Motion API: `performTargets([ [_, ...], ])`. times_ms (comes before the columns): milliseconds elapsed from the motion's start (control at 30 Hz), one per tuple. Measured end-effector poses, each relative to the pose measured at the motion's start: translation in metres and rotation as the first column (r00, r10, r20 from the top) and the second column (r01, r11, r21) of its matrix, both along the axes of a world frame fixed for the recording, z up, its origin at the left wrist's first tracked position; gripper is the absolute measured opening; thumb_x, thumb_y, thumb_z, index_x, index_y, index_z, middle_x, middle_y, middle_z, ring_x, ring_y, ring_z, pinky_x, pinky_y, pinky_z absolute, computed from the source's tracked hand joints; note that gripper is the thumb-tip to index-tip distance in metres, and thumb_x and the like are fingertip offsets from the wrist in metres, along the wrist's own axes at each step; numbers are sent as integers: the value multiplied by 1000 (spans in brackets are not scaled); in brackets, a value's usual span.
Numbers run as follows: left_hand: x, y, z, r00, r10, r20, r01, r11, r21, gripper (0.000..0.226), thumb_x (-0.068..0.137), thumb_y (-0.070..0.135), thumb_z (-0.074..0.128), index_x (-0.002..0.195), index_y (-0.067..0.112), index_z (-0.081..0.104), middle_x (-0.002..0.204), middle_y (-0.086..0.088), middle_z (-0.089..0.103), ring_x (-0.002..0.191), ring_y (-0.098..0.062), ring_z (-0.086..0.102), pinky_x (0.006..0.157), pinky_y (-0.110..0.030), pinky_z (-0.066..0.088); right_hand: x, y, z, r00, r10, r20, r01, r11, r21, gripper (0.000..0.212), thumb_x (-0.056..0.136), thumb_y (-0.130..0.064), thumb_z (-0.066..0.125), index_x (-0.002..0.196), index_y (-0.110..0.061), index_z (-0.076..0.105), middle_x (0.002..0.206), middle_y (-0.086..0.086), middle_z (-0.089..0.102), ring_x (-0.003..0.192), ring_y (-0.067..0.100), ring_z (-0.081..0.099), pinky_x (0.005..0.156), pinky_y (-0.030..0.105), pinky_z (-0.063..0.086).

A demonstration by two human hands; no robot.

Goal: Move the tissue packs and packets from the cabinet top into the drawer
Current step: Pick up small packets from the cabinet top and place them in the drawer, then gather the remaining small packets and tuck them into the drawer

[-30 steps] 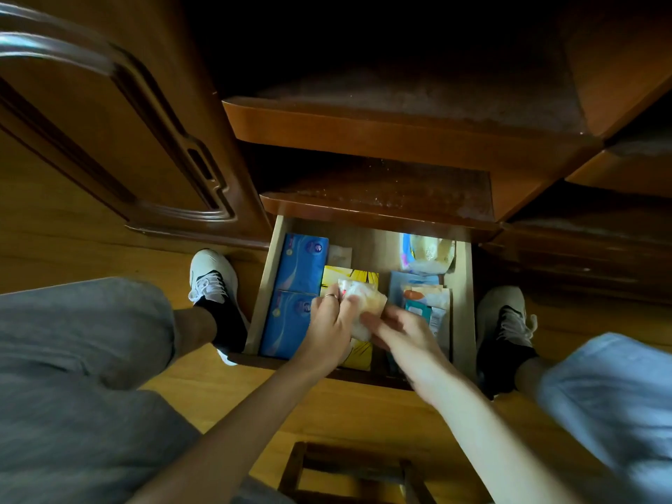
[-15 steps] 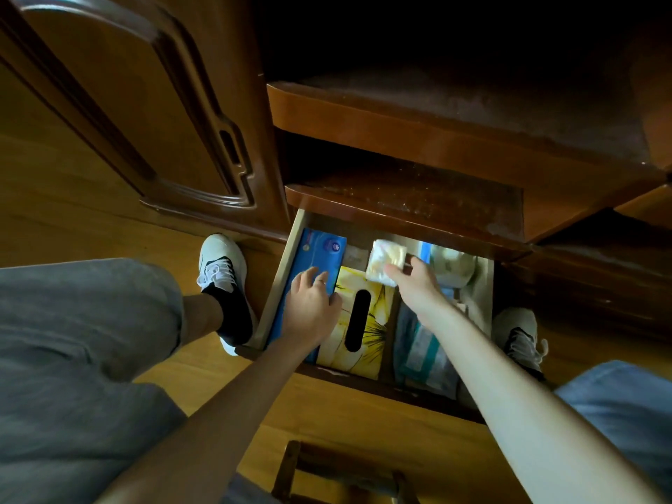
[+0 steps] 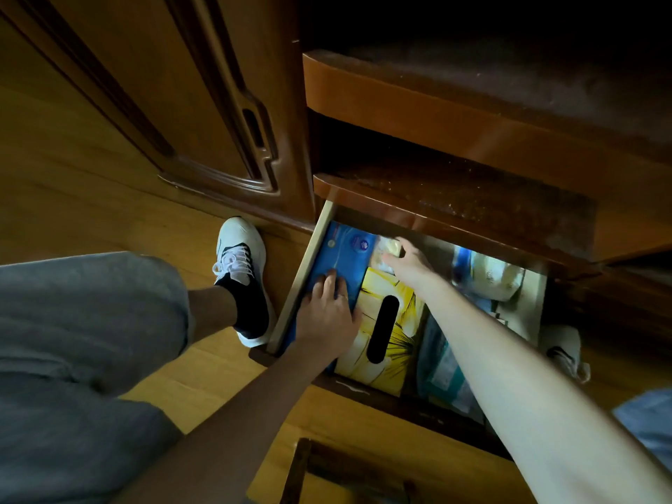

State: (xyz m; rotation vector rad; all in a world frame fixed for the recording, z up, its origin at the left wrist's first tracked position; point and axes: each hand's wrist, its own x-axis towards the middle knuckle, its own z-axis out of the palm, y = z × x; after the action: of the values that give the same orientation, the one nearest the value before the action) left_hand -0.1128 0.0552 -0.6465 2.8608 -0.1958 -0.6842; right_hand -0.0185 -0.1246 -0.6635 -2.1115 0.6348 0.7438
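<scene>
The open wooden drawer [image 3: 309, 278] holds blue tissue packs [image 3: 345, 254] along its left wall. A yellow tissue box [image 3: 402, 321] lies in the middle, with pale packets [image 3: 494, 278] and teal ones [image 3: 443, 369] on the right. My left hand [image 3: 327, 314] lies flat on the blue packs with its fingers spread. My right hand [image 3: 412, 265] reaches to the back of the drawer. Its fingers are on a small white tissue packet [image 3: 385, 247] between the blue packs and the yellow box. The shelf edge hides the drawer's back.
A dusty wooden shelf [image 3: 454, 198] overhangs the drawer's back, with a second shelf above it. A carved cabinet door [image 3: 203, 103] stands at the left. My white shoes [image 3: 242, 271] [image 3: 563, 347] flank the drawer. A dark wooden frame [image 3: 327, 467] sits on the floor below.
My right hand carried the small white packet from above the yellow box to the back of the drawer. My left hand let go of it and settled flat on the blue packs.
</scene>
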Motion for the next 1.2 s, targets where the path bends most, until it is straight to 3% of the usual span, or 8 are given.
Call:
performTargets([
  [133,-3,-2,-4,1000,-22,-3,22,999,27,72,101,49,36,158,6,23,167,-14,17,147,-32,28,111,-43,42,1,-7,-6,997,72,-38,-74,996,-56,70,96,-54,54,158,-36,28,163,2,34,146,32,36,116,46,35],
  [333,-3,0,-7,998,-52,32,51,998,38,72,101,51,36,157,6,26,166,-14,21,145,-32,32,108,-43,45,7,-13,-9,994,96,-52,-94,995,38,74,96,-37,62,160,-27,26,165,3,29,149,29,30,118,44,30],
  [533,2,2,0,998,-56,20,56,998,15,70,100,53,39,154,10,30,163,-11,25,143,-30,33,105,-41,45,-1,-11,10,999,7,-42,-4,998,62,82,96,-43,60,162,-29,12,168,4,19,153,32,22,121,53,25],
  [733,10,4,34,995,-100,-12,100,995,9,66,100,49,45,152,11,35,157,-10,34,141,-29,38,110,-44,39,-40,-31,52,999,-15,41,11,995,102,67,102,-26,56,159,-19,22,164,12,29,146,29,35,119,42,30],
  [867,8,-5,80,993,-98,64,102,993,-66,58,101,44,46,151,15,39,153,-6,41,134,-28,47,100,-42,47,-80,-56,98,991,55,124,-60,998,32,57,99,-32,58,152,-22,39,152,7,49,123,25,57,104,35,43],
  [1033,11,-27,182,917,-188,351,254,955,-153,41,99,41,51,136,25,59,139,4,56,109,-24,67,80,-36,54,-119,-86,184,927,138,349,-146,989,-4,35,100,-24,59,135,-25,62,133,-4,65,123,14,60,99,31,49],
  [1100,13,-33,237,833,-190,520,323,930,-176,31,97,38,53,124,31,68,126,8,66,96,-19,71,74,-33,56,-130,-97,233,877,123,465,-119,992,-38,25,99,-29,62,123,-33,68,111,-13,72,106,7,67,80,21,50],
  [1200,25,-47,323,650,-155,744,428,883,-191,24,97,34,56,111,30,75,112,11,72,84,-13,71,66,-29,58,-146,-112,315,777,108,620,-87,994,-64,15,97,-34,64,111,-36,71,93,-15,76,75,3,72,70,22,53],
])
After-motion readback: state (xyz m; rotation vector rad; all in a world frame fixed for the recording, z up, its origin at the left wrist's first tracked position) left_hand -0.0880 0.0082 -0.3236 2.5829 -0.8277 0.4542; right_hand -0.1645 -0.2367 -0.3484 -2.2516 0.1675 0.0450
